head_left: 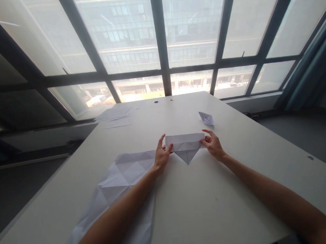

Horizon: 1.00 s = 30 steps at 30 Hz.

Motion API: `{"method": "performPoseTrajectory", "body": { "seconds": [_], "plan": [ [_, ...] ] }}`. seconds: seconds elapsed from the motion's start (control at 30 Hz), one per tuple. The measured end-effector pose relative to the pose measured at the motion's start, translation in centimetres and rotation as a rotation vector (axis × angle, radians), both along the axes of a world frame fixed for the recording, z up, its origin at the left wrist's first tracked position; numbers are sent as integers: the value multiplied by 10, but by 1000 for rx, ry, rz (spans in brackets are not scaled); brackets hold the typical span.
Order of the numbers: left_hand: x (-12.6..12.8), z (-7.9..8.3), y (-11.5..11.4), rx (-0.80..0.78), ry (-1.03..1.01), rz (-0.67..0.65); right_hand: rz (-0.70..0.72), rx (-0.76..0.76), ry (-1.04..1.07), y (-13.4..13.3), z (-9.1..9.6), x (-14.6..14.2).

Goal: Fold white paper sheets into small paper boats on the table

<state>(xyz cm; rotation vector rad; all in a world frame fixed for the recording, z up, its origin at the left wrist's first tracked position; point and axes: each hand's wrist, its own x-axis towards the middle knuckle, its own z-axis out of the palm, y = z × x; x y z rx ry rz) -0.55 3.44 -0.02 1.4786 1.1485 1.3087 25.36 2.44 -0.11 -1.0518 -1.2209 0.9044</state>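
Note:
Between my two hands is a folded sheet of white paper [186, 146], with a straight band along its far side and a triangular point towards me. My left hand [163, 154] pinches its left end, thumb on top. At the right end, my right hand [212, 144] grips the paper between thumb and fingers. A large creased sheet of paper [121, 182] lies flat under my left forearm, partly covered by it. Beyond my right hand sits a folded paper boat [206, 118].
Several loose white sheets [116, 119] lie at the far left of the white table [206, 210]. Tall windows [136, 36] stand behind the table. A blue curtain [307, 63] hangs at the right.

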Motion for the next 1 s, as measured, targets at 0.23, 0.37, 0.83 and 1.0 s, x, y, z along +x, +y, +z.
{"method": "performPoseTrajectory", "body": {
  "seconds": [0.23, 0.37, 0.83, 1.0],
  "plan": [
    [2, 2, 2, 32, -179, -2, -83, 8, -10, -1, -2, -2],
    [1, -3, 10, 23, -172, 42, -50, -33, 4, 1, -6, 0],
    [-3, -6, 16, 74, -48, 37, 29, 119, -152, 8, -4, 12],
    [-3, -4, 12, 175, 102, 41, 4, 97, -206, 14, -9, 19]
  ]
}}
